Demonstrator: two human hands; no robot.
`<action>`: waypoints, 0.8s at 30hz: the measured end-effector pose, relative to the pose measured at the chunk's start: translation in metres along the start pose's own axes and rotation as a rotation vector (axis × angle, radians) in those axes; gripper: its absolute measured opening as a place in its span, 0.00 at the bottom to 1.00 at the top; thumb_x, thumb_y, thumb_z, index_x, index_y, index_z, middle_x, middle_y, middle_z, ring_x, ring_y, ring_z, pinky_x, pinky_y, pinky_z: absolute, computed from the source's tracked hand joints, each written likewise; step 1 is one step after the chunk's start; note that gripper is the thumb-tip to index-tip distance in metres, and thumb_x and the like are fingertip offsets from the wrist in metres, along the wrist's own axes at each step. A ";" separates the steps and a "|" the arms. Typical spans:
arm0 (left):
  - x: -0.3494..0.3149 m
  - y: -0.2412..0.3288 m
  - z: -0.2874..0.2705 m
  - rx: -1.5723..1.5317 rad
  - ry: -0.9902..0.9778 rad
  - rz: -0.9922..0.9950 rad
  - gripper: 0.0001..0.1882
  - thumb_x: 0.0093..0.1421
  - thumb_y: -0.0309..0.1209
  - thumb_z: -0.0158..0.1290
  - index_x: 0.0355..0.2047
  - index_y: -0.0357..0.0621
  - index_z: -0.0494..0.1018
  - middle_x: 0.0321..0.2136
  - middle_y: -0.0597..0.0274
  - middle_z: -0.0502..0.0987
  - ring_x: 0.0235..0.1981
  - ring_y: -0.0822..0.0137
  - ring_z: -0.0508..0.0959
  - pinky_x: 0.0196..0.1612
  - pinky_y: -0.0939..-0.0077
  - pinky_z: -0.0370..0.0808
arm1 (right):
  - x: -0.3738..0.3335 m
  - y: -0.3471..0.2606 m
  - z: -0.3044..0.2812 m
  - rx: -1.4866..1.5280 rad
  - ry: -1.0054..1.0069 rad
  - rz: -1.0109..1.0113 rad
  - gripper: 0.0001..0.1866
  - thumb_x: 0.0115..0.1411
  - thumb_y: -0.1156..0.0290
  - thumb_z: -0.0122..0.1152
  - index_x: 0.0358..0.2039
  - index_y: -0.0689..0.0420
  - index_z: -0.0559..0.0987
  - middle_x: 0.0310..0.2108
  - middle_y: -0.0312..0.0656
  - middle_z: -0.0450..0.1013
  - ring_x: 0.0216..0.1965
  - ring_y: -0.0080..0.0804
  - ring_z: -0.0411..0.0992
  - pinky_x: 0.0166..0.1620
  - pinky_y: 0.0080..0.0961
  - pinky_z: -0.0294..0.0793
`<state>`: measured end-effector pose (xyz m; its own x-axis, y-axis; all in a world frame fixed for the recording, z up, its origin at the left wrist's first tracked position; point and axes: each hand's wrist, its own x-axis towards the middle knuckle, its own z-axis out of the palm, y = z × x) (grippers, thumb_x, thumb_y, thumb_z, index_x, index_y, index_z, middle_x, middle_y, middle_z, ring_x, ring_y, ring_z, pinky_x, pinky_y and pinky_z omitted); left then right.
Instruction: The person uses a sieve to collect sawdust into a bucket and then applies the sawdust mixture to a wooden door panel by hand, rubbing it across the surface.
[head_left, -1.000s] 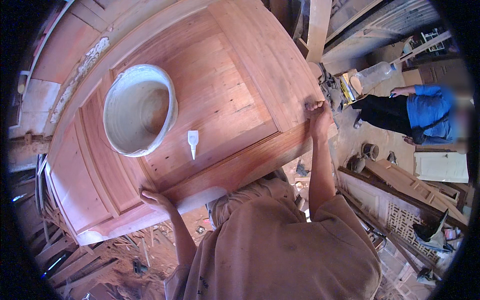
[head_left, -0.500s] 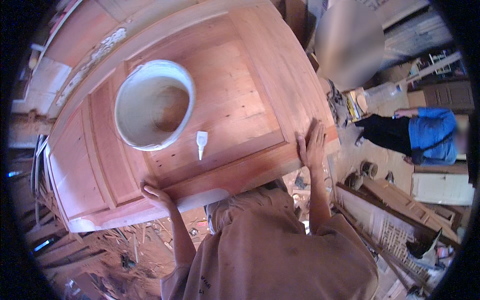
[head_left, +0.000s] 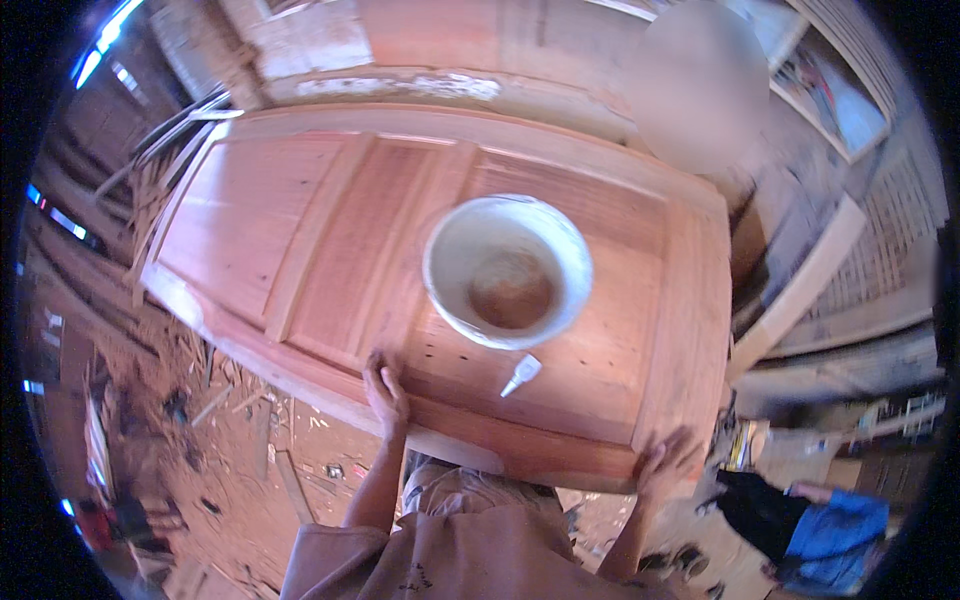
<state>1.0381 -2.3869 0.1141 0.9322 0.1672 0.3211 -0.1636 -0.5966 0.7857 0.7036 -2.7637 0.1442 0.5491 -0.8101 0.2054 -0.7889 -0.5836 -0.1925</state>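
Note:
A panelled door of reddish wood (head_left: pixel 330 250) lies flat in front of me. On it stands a whitish bucket (head_left: pixel 450 290) with brown residue at its bottom. Close to the bucket's near side lies a small white dropper bottle (head_left: pixel 521 375), its nozzle toward me. My left hand (head_left: pixel 388 395) rests at the door's near edge, fingers extended and nothing visible in it. At the near right corner, my right hand (head_left: pixel 664 460) lies over the wood with its fingers spread, slightly blurred. Neither hand touches the bucket or the bottle.
Wood scraps and shavings (head_left: pixel 255 420) litter the ground at the left. Another person in a blue top (head_left: pixel 835 535) is at the lower right. A pale board (head_left: pixel 800 290) leans beyond the door's right end. More boards line the far side.
My view has turned, so the door now lies more level across it. The bucket and dropper bottle keep their places on the door. My right hand's fingers have spread.

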 end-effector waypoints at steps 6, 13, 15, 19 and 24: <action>0.006 0.006 -0.007 0.002 -0.057 -0.091 0.18 0.64 0.33 0.41 0.50 0.33 0.65 0.50 0.43 0.69 0.52 0.47 0.68 0.56 0.59 0.63 | 0.081 -0.090 -0.014 0.560 0.041 0.022 0.30 0.63 0.54 0.49 0.58 0.64 0.62 0.48 0.50 0.69 0.31 0.36 0.74 0.32 0.28 0.74; 0.018 -0.014 -0.030 -0.222 -0.143 -0.097 0.19 0.64 0.33 0.41 0.52 0.33 0.63 0.52 0.42 0.66 0.54 0.47 0.66 0.58 0.60 0.61 | 0.123 -0.325 -0.032 1.057 -0.575 0.309 0.35 0.60 0.59 0.55 0.62 0.60 0.55 0.53 0.50 0.65 0.44 0.37 0.72 0.36 0.28 0.78; 0.028 -0.015 -0.041 -0.377 -0.208 -0.187 0.20 0.64 0.31 0.42 0.53 0.32 0.62 0.50 0.42 0.67 0.53 0.50 0.68 0.56 0.62 0.63 | 0.124 -0.305 0.024 1.252 -0.456 0.255 0.32 0.60 0.63 0.56 0.62 0.56 0.56 0.55 0.47 0.62 0.50 0.38 0.69 0.41 0.36 0.78; 0.071 -0.040 -0.084 -0.630 -0.467 -0.382 0.24 0.65 0.37 0.45 0.54 0.32 0.60 0.50 0.44 0.68 0.52 0.56 0.70 0.53 0.66 0.67 | 0.077 -0.343 0.031 1.289 -0.358 0.400 0.32 0.60 0.66 0.53 0.63 0.54 0.54 0.58 0.47 0.60 0.55 0.40 0.63 0.47 0.39 0.72; 0.174 -0.035 -0.134 -0.756 -0.585 -0.424 0.29 0.64 0.41 0.48 0.57 0.33 0.57 0.54 0.45 0.65 0.56 0.56 0.66 0.57 0.64 0.64 | 0.013 -0.413 0.005 1.199 -0.315 0.289 0.31 0.60 0.71 0.50 0.64 0.58 0.55 0.59 0.47 0.59 0.58 0.40 0.60 0.56 0.35 0.63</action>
<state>1.1630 -2.2314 0.2138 0.9381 -0.2786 -0.2059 0.2421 0.1022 0.9648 1.0382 -2.5334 0.2219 0.5709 -0.7981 -0.1928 -0.2376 0.0642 -0.9692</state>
